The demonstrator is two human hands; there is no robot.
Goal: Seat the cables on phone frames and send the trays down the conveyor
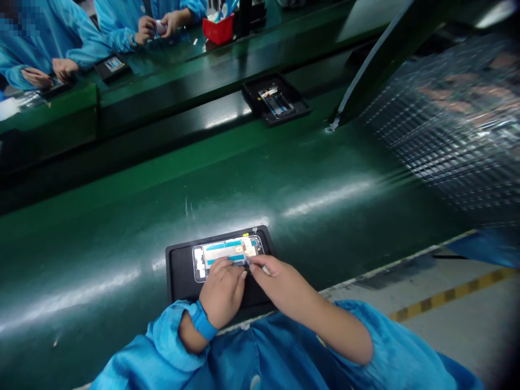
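An opened phone frame with blue strips and a pale metal inside lies in a black tray on the green bench. My left hand, with a blue band at its wrist, grips the frame's near edge with bent fingers. At the frame's near right corner, my right hand is closed in a pinch. A small white end shows beside its fingers; the rest of what it holds is hidden. A yellow tab sits at the frame's far edge.
Farther off, another black tray holds a similar phone frame. A slanted post and blurred clear plastic trays stand at the right. Across the bench, two people in blue handle parts near a red bin.
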